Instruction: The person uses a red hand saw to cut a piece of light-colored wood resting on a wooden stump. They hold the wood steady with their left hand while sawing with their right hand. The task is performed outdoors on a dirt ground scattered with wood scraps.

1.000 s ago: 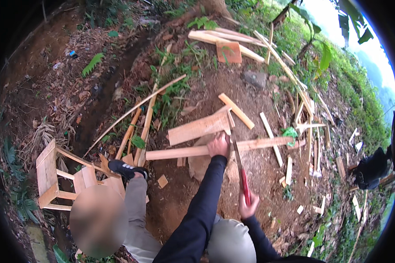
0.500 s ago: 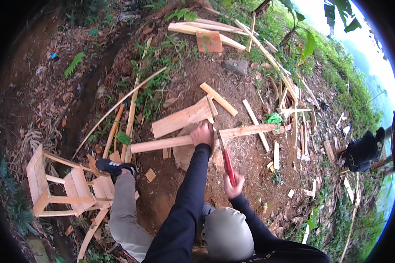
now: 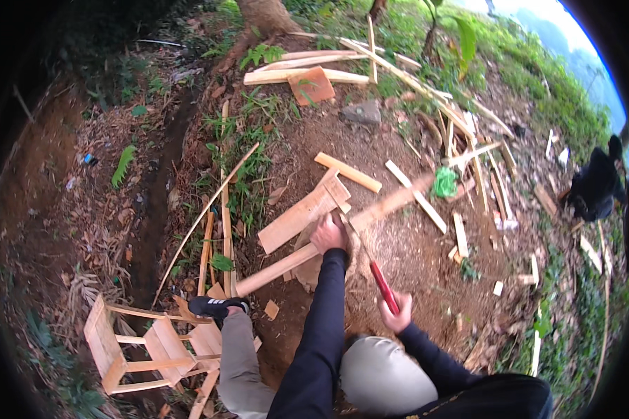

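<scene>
My left hand is closed on a long pale plank, pressing it down where it crosses a round wooden stump. Held in my right hand, a hand saw has a red handle and narrow blade. Its blade slants up across the plank, just right of my left hand; teeth are too small to see. Beyond that hand lies a wider board, with a short piece of wood at its far end. The plank's right half is blurred.
A small wooden chair frame lies at lower left beside my shoe. Loose strips and a green plastic scrap are scattered beyond the plank. Longer timber is piled at the back. Dark cloth shows at far right.
The view has turned, so most of the scene sits lower and more tilted. My right hand and the saw handle are slightly farther right of my left hand. Both grips are unchanged.
</scene>
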